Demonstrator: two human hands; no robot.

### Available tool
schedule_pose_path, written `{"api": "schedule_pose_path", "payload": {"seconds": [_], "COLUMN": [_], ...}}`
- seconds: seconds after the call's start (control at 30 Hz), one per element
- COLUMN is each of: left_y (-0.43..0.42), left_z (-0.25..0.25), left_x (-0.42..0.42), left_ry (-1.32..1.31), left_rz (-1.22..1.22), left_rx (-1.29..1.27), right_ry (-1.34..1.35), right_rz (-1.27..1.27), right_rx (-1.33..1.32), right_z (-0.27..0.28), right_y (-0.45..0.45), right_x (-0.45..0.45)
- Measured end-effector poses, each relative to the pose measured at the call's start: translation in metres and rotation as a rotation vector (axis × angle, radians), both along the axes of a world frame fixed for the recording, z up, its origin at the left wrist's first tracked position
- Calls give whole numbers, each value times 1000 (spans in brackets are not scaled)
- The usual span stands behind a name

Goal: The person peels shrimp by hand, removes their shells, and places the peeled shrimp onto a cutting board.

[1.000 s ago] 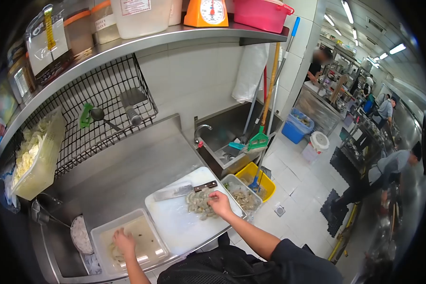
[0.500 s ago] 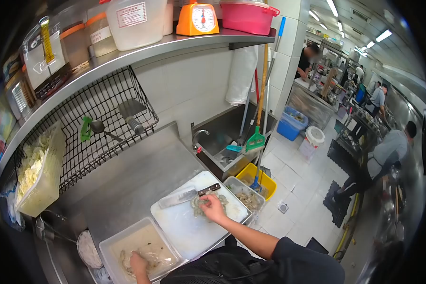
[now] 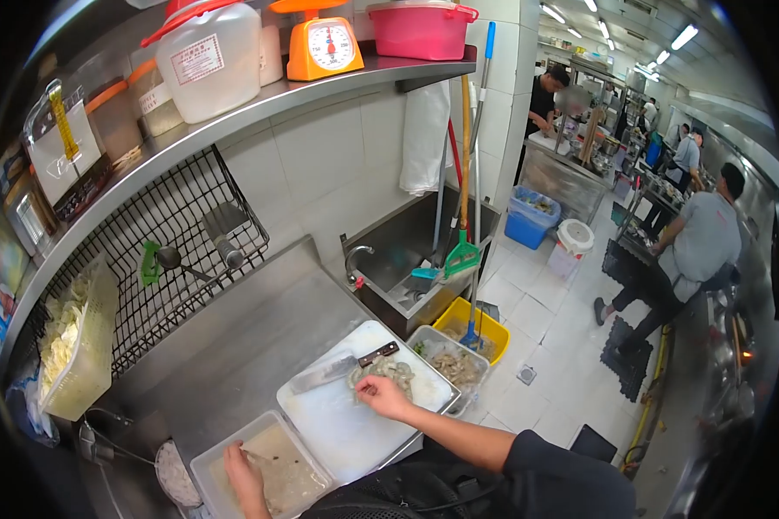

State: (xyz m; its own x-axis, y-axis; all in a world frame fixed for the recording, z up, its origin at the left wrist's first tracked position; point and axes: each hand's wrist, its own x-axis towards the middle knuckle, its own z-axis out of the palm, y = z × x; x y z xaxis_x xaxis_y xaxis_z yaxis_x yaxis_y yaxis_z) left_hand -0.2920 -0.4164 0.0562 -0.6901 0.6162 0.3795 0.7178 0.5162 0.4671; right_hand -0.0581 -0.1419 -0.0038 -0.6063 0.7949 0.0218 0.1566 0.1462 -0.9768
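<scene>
My right hand (image 3: 384, 397) is over the white cutting board (image 3: 325, 424), its fingertips pinched together beside a small pile of raw peeled shrimp (image 3: 396, 373). What the pinch holds is too small to make out. Behind the pile lies a cleaver (image 3: 325, 373) with a dark handle, flat on the board. My left hand (image 3: 244, 474) hangs over the left side of a clear plastic tub (image 3: 206, 467) of murky water. Its fingers are curled together, and whatever they hold is hidden; a thin pale strand shows beside them.
A clear tub of shrimp scraps (image 3: 455, 368) and a yellow bin (image 3: 497, 334) stand beyond the board's right edge. A sink (image 3: 407, 303) holds brushes and poles. Overhead runs a shelf (image 3: 234, 117) with a wire rack (image 3: 182, 259) below. Co-workers stand far right.
My left hand has risen out of the water and moved slightly up. The right hand has drawn back a little from the shrimp pile toward me. The view has shifted slightly.
</scene>
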Motion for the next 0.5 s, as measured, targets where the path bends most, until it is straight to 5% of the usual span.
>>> {"api": "schedule_pose_path", "payload": {"seconds": [0.17, 0.23, 0.33, 0.5], "left_y": [84, 131, 196, 282], "left_z": [66, 71, 67, 54], "left_x": [34, 55, 94, 179], "left_ry": [-9, 23, 67, 116], "left_rz": [-160, -275, -548, -900], "left_rx": [165, 213, 240, 311], "right_ry": [93, 124, 338, 530], "right_rz": [177, 320, 183, -213], "right_rx": [40, -435, -713, -710], "right_z": [20, 45, 68, 69], "right_y": [-3, -3, 9, 65], "right_x": [-8, -1, 16, 71]}}
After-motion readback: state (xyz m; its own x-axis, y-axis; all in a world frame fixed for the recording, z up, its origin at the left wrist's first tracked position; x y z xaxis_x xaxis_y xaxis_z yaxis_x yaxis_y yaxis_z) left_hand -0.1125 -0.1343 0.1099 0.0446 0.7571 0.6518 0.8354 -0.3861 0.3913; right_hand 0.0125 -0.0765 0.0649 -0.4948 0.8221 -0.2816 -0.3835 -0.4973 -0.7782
